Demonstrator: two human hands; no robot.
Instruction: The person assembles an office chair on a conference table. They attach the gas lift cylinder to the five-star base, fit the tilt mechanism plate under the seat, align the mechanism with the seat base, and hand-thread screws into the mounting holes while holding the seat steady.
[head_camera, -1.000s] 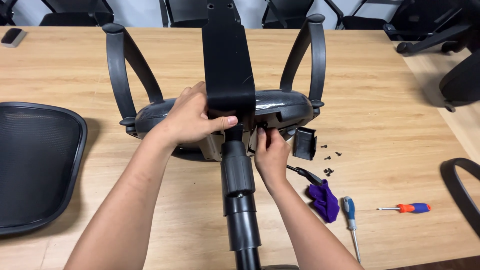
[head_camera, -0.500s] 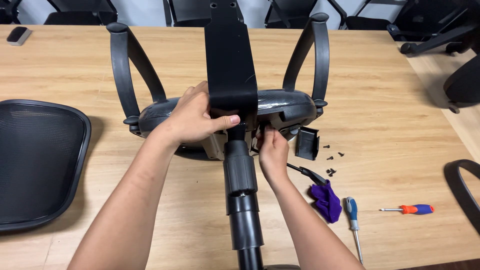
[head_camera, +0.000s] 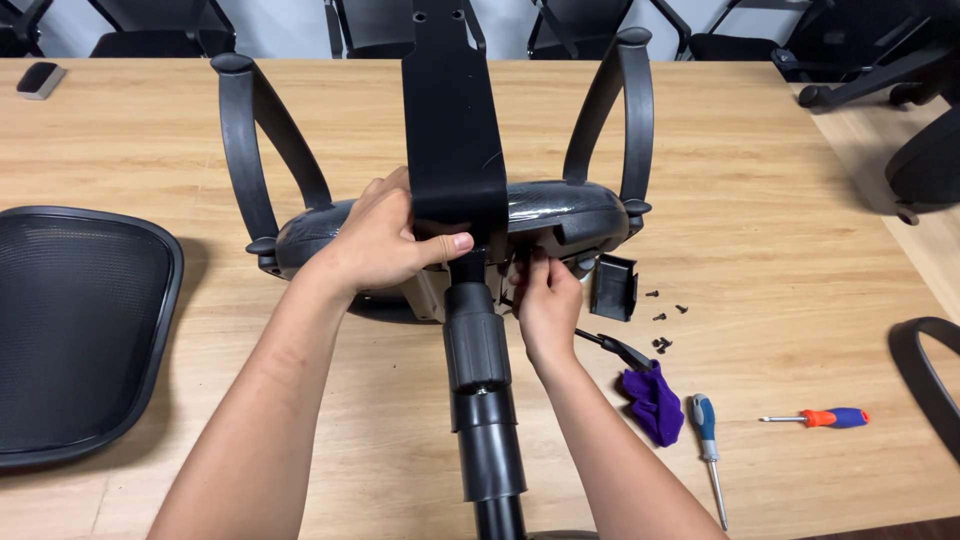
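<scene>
Barely anything has shifted since a second ago: my left hand (head_camera: 385, 245) stays clamped on the black back bracket (head_camera: 452, 130). My right hand (head_camera: 545, 300) keeps pinching something small, which I cannot identify, under the upturned chair seat (head_camera: 555, 212) on the wooden table (head_camera: 780, 200); fastening seems ongoing.

Both bare arms reach forward, hands close together.
The left hand (head_camera: 385, 245) lies palm down, fingers curled, thumb stretched out to the right. The right hand (head_camera: 545, 305) sits just beside it and lower, wrist bent, fingertips (head_camera: 530, 262) pinched together and pointing up.
</scene>
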